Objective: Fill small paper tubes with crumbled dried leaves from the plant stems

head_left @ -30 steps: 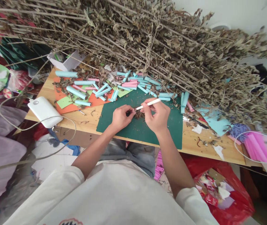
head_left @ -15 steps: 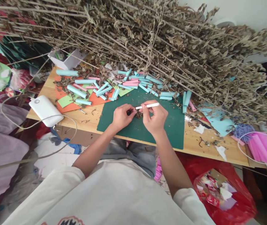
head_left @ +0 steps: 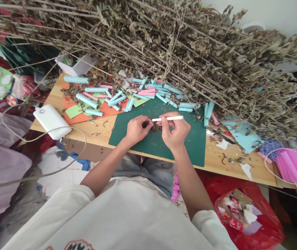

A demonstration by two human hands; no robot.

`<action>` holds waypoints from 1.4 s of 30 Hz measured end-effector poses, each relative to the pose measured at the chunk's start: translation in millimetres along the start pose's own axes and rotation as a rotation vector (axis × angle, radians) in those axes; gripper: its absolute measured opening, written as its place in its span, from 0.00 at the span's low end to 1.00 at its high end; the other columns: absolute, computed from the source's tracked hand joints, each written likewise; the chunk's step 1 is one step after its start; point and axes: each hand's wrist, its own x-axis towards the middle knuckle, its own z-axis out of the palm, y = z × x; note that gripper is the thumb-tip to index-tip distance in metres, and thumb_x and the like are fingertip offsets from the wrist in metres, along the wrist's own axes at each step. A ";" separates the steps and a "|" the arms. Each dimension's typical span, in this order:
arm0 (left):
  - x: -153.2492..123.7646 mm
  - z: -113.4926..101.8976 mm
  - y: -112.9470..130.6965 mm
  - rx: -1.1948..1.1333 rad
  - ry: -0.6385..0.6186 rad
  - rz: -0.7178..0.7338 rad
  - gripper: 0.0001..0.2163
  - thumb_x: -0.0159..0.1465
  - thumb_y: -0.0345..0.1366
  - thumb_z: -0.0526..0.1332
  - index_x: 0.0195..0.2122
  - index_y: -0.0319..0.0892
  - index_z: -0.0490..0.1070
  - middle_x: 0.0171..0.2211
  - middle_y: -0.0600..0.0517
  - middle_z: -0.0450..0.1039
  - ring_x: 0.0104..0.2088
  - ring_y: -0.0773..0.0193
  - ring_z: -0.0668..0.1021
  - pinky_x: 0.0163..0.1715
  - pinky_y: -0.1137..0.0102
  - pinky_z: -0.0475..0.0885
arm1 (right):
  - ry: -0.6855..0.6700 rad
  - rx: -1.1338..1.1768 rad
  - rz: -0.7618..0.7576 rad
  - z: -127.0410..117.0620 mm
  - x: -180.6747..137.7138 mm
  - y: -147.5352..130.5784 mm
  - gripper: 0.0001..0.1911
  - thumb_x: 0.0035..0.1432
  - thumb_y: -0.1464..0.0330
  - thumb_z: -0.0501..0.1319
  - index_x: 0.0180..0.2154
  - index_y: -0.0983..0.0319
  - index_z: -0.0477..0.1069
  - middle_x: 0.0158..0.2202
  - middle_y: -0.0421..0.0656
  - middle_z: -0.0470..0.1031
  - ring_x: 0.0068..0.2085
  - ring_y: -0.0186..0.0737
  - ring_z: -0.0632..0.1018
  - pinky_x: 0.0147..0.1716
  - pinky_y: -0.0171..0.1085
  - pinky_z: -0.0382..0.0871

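Observation:
My left hand [head_left: 135, 129] is closed in a pinch on a small dark tube whose open end faces right. My right hand [head_left: 174, 130] grips a thin white stick [head_left: 168, 118] that lies level, its left tip at the tube's mouth. Both hands hover over a green cutting mat [head_left: 190, 139]. A little heap of crumbled dry leaf [head_left: 155, 127] lies on the mat between the hands. Behind the mat lie several rolled paper tubes [head_left: 117, 99], light blue and pink.
A large bundle of dried leafy stalks [head_left: 179, 52] overhangs the back of the wooden table [head_left: 96, 133]. A white power bank [head_left: 51, 122] with a cable sits at the left edge. Orange and green paper sheets [head_left: 71, 113] lie left; pink paper [head_left: 289, 165] lies right. A red bag [head_left: 244, 211] sits below.
The white stick has swung from tilted up at the right to level, and my right hand has shifted slightly right. My left hand has kept its pinch.

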 end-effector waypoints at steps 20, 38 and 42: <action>0.9 0.1 0.9 0.021 -0.004 -0.027 0.03 0.59 0.34 0.63 0.30 0.43 0.74 0.29 0.53 0.77 0.31 0.64 0.77 0.32 0.71 0.68 | -0.140 -0.037 0.045 7.9 12.6 3.6 0.11 0.65 0.61 0.55 0.35 0.60 0.70 0.33 0.44 0.77 0.29 0.35 0.79 0.29 0.33 0.75; -0.2 0.4 1.7 -0.010 -0.006 -0.024 0.03 0.61 0.35 0.64 0.31 0.43 0.74 0.30 0.52 0.77 0.32 0.65 0.77 0.32 0.72 0.70 | 0.026 0.074 0.117 1.2 -1.0 -0.2 0.11 0.65 0.60 0.56 0.35 0.59 0.70 0.32 0.42 0.77 0.28 0.35 0.79 0.29 0.35 0.75; 0.2 0.2 2.9 -0.091 0.002 -0.068 0.04 0.61 0.36 0.64 0.33 0.42 0.75 0.33 0.50 0.78 0.33 0.64 0.78 0.35 0.70 0.74 | 0.285 0.158 0.248 -17.3 -5.7 11.3 0.12 0.65 0.57 0.56 0.36 0.59 0.69 0.27 0.38 0.74 0.22 0.34 0.75 0.23 0.34 0.70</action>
